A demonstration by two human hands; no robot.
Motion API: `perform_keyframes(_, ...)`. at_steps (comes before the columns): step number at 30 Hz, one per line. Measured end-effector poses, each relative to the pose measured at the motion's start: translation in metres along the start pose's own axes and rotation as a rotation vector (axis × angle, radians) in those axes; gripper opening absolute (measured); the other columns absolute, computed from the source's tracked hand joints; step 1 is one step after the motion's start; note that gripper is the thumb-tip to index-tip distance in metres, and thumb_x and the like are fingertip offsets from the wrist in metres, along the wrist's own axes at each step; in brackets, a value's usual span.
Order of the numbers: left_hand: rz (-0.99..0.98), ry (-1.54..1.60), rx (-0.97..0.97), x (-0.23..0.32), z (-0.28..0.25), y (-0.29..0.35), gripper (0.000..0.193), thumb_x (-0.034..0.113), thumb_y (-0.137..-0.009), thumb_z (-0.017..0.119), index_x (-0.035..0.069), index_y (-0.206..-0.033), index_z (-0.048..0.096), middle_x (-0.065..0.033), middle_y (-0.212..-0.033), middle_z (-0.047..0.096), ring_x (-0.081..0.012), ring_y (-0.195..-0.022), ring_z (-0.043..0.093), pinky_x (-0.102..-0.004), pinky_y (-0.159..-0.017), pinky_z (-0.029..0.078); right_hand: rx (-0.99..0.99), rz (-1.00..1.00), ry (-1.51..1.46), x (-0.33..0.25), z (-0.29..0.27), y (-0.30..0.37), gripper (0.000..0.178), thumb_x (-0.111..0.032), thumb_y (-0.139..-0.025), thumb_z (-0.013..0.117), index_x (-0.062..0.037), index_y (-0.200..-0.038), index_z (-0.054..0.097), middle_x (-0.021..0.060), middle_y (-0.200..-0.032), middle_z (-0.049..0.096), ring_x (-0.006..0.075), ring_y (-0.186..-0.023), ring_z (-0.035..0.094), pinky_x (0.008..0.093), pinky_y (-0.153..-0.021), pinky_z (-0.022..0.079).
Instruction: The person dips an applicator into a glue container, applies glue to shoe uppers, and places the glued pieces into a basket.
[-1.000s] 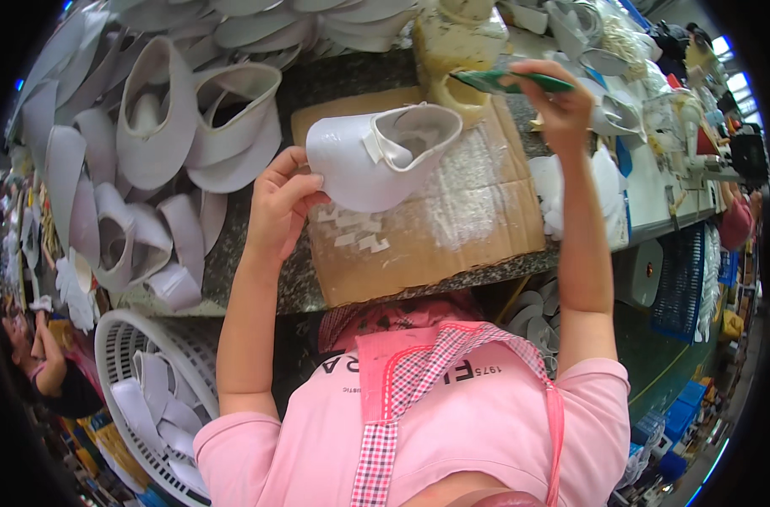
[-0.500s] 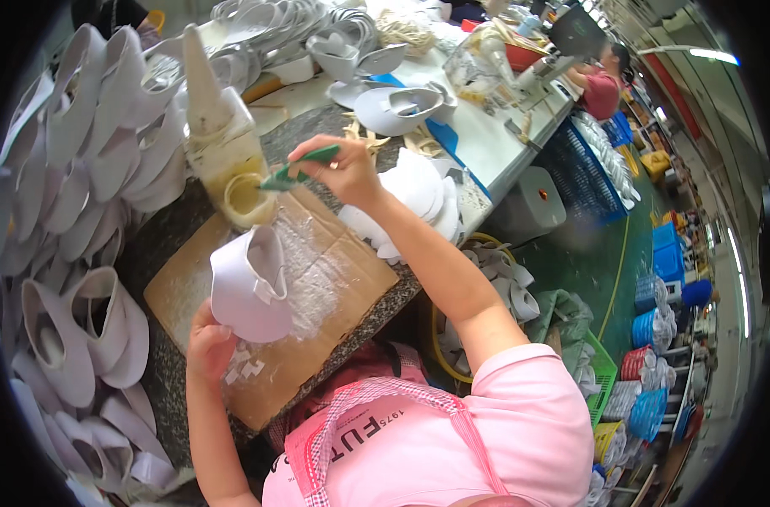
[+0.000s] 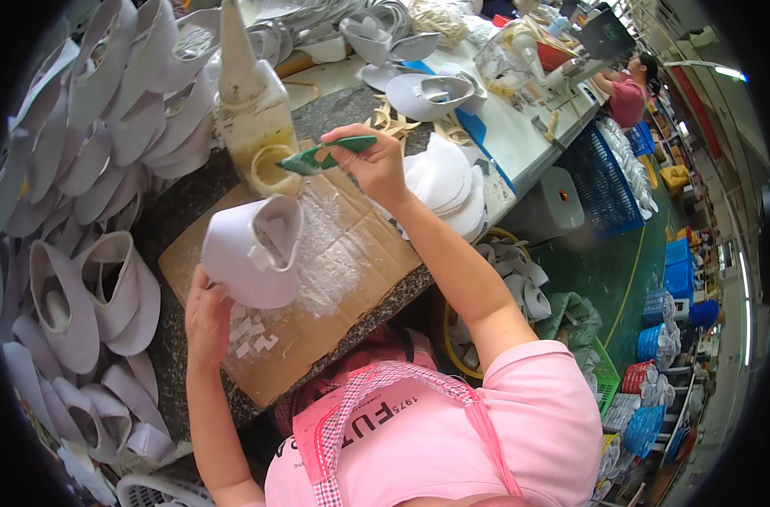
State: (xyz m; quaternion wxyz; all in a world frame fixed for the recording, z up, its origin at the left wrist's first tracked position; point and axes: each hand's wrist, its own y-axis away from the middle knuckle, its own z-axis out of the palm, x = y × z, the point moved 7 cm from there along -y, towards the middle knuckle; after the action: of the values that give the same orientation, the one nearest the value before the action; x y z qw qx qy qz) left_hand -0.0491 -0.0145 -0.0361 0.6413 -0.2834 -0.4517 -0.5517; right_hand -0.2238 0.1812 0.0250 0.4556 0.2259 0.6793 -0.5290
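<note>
Over a speckled counter point(image 3: 338, 114), pinches a white visor point(image 3: 254, 283) with left hand point(image 3: 206, 325) at eight o'clock and a green tool point(image 3: 321, 158) with right hand point(image 3: 382, 171) at twelve, near ten-o'clock container point(image 3: 256, 114) of yellowish matter point(image 3: 273, 177).

On my feed a green floor point(image 3: 600, 262) runs off to the right, a yellow line point(image 3: 627, 300) along it. I see a dark speckled worktop point(image 3: 317, 110) meeting a white worktop point(image 3: 520, 148). Out by the bent rim I make out a rack point(image 3: 687, 346), a lit strip light point(image 3: 729, 73) and a second tube point(image 3: 746, 308); the far wall I can't read clearly.
</note>
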Motion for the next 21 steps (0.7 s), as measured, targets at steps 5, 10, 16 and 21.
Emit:
perform_keyframes(5, 0.133, 0.119, 0.066, 0.018, -0.026, 0.011, 0.013, 0.003, -0.078, 0.042, 0.008, -0.089, 0.044, -0.0021, -0.084, 0.051, -0.0110, -0.075, 0.052, -0.0289, -0.067, 0.047, 0.007, 0.039, 0.217, 0.014, -0.009, 0.009, 0.010, -0.003, -0.072, 0.059, -0.0029, -0.083, 0.061, -0.0005, -0.066, 0.059, 0.0017, -0.055, 0.048, 0.0162, -0.046, 0.036)
perform_keyframes(10, 0.433, -0.194, 0.232, 0.085, -0.047, 0.046, 0.011, -0.003, -0.078, 0.046, 0.005, -0.086, 0.047, -0.0023, -0.078, 0.053, -0.0071, -0.068, 0.050, -0.0194, -0.057, 0.041, 0.141, 0.074, -0.043, 0.016, -0.031, 0.020, 0.009, -0.003, -0.076, 0.057, -0.0036, -0.085, 0.060, 0.0022, -0.076, 0.059, 0.0044, -0.058, 0.052, 0.0164, -0.041, 0.038)
perform_keyframes(16, 0.450, -0.404, 0.315, 0.103, -0.052, 0.047, 0.012, -0.005, -0.077, 0.047, 0.003, -0.085, 0.051, -0.0027, -0.073, 0.055, -0.0044, -0.063, 0.046, -0.0166, -0.053, 0.035, -0.061, 0.100, -0.461, -0.007, 0.003, 0.032, 0.016, -0.007, -0.084, 0.044, -0.0008, -0.097, 0.049, 0.0130, -0.078, 0.058, 0.0152, -0.055, 0.054, 0.0233, -0.048, 0.043)
perform_keyframes(21, 0.343, -0.415, 0.322, 0.098, -0.054, 0.035, 0.009, -0.003, -0.077, 0.046, 0.001, -0.082, 0.052, -0.0048, -0.068, 0.058, -0.0061, -0.060, 0.049, -0.0180, -0.052, 0.038, -0.391, -0.018, -0.270, -0.026, 0.079, 0.065, 0.013, -0.002, -0.077, 0.054, 0.0004, -0.090, 0.055, 0.0118, -0.084, 0.057, 0.0140, -0.056, 0.053, 0.0240, -0.051, 0.043)
